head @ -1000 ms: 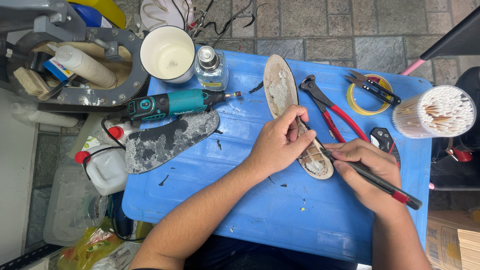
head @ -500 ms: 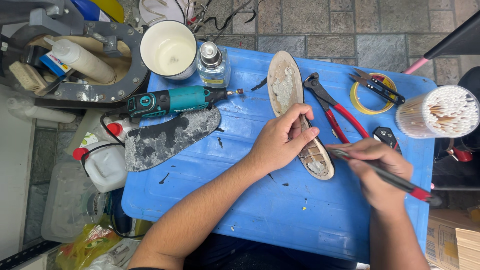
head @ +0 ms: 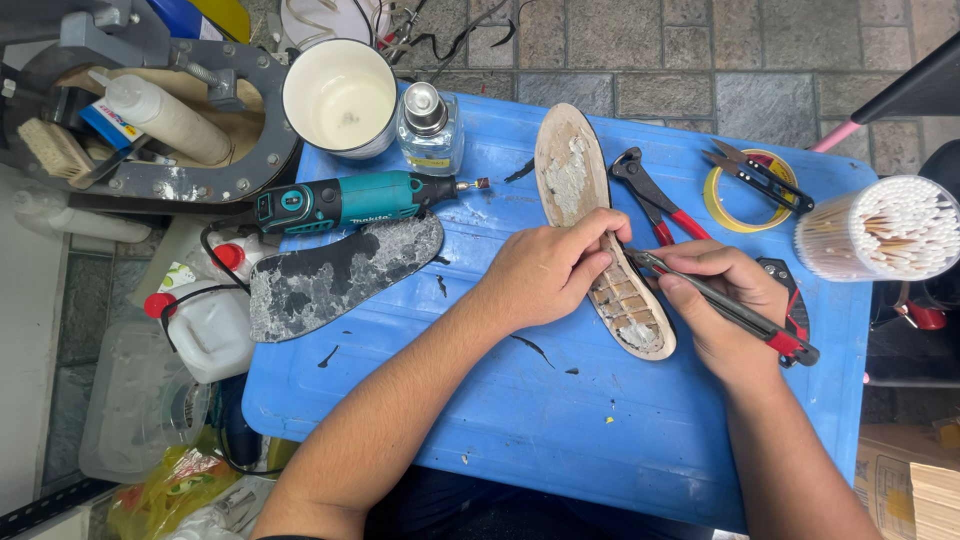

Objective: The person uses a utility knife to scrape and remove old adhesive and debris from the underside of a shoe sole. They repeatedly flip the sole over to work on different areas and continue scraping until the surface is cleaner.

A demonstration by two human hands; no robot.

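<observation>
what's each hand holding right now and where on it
The left hand presses the tan shoe sole at its middle. The right hand holds a dark knife along its handle.

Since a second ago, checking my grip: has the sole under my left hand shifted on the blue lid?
No. The sole lies as before, its toe beside the red-handled pliers, under the left hand.
</observation>
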